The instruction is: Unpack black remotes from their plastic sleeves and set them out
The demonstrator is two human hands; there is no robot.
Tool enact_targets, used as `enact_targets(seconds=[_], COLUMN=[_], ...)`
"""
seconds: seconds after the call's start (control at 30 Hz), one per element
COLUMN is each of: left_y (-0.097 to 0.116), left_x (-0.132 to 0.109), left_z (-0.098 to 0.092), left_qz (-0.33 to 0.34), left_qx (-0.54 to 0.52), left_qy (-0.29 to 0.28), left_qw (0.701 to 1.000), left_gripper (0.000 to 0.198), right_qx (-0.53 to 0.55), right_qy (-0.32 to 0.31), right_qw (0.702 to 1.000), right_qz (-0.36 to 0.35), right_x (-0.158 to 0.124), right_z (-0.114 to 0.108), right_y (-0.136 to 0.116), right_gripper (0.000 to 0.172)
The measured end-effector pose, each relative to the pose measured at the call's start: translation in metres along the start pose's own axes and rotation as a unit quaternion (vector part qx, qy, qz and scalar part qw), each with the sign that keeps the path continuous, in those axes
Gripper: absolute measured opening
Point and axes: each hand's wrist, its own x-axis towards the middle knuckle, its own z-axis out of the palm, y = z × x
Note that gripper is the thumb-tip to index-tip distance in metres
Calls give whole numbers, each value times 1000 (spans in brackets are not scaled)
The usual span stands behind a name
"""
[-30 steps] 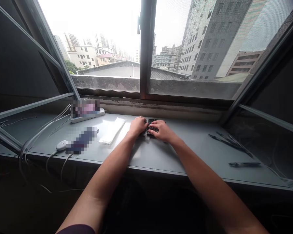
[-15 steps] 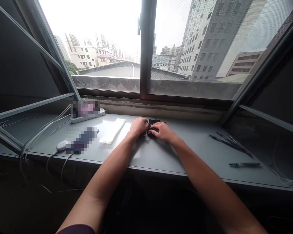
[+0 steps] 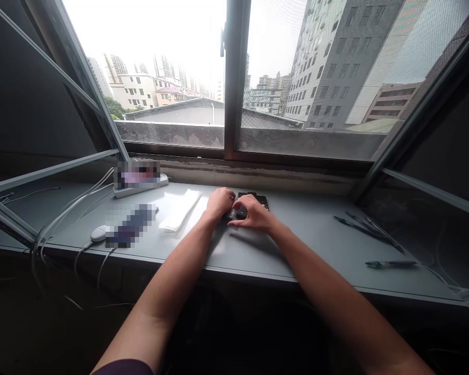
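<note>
A small black object (image 3: pixel 262 200) with what looks like keys or slots lies on the grey desk (image 3: pixel 308 229), partly covered by my fingers. My left hand (image 3: pixel 220 202) is at its left side, fingers curled around something I cannot make out; a bit of clear, shiny material shows beside the fingertips. Over the black object's near left part is my right hand (image 3: pixel 253 213), its thumb and fingers spread in a wide curve. Whether the right fingertips touch the object is too small to tell.
White folded sheets (image 3: pixel 182 211) lie left of my hands. Farther left are a blurred phone-like item (image 3: pixel 131 226), a white round charger (image 3: pixel 98 234), cables and a white power strip (image 3: pixel 140 186). Black pens or cords (image 3: pixel 363 227) and a dark pen (image 3: pixel 391 264) lie right.
My right hand has shifted slightly left and toward me, its thumb and fingers spreading apart. More of the black object's right side shows. My left hand has moved slightly left.
</note>
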Motion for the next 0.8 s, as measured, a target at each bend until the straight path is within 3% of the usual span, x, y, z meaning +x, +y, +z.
enact_targets(seconds=[0.23, 0.37, 0.57, 0.7, 0.8], left_y=[0, 1, 3, 4, 4], left_x=[1, 0, 5, 11, 11], left_z=[-2, -4, -7, -11, -12], left_qz=[-9, -24, -50, -67, -79], left_qx=[-6, -28, -172, -275, -251], left_qy=[1, -2, 27, 72, 108], left_qw=[1000, 999, 983, 956, 959], left_gripper=[32, 31, 34, 32, 25], right_qx=[16, 47, 88, 225, 331], right_qy=[-34, -28, 40, 124, 172], right_qw=[999, 998, 994, 955, 905], right_qz=[-4, -6, 49, 147, 204], right_x=[2, 4, 4, 6, 8], right_z=[6, 7, -1, -3, -2], right_y=[-5, -8, -13, -4, 6], right_gripper=[21, 22, 19, 6, 20])
